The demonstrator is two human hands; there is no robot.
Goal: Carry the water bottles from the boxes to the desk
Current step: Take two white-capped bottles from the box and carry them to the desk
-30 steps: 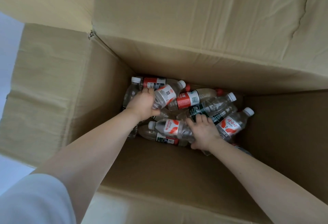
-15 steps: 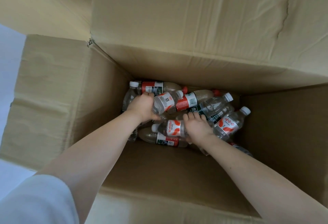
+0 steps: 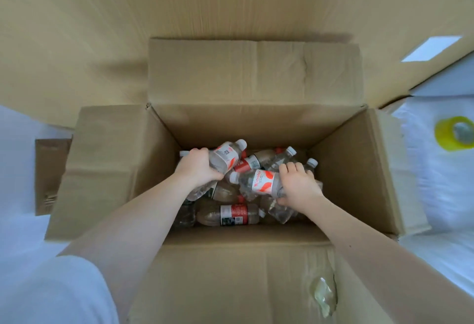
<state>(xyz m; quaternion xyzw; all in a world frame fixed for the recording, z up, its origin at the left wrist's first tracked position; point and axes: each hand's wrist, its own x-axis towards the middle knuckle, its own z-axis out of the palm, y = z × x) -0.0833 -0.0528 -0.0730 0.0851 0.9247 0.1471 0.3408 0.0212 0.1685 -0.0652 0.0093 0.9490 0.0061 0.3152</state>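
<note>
An open cardboard box [image 3: 346, 167] stands with all four flaps folded outward, and the water bottles lie in a loose heap on its bottom, crossing one another at many angles. The left hand [image 3: 197, 167] reaches in by the box's left wall, its fingers [image 3: 202, 153] curled over the body of a clear bottle with a red-and-white label [image 3: 225, 155], the thumb wrapped under the near side. This bottle sits tilted on top of the heap, its white cap pointing to the far wall. The right hand [image 3: 300, 185] is nearer the right wall. Its fingers [image 3: 292, 168] are bent over the far side of a second labelled bottle [image 3: 264, 182] and its thumb is tucked under the near side, so the bottle is pinched between them. This one lies crosswise above the others, with its white cap pointing left toward the other hand. The two held bottles are near each other but do not touch. Below them, close to the near wall, a bottle with a red and dark label [image 3: 230, 214] lies flat on its side. More bottles, some red-labelled [image 3: 246, 164] and some with white caps [image 3: 291, 150], are packed along the far wall. A white sleeve [image 3: 51, 290] covers the left upper arm, and both forearms are bare. Outside the box, off its right flap, a roll of yellow tape [image 3: 441, 135] rests on a white surface. A small brown piece of cardboard [image 3: 51, 170] shows beyond the left flap, and a shiny clear scrap [image 3: 323, 295] is stuck to the near flap.
</note>
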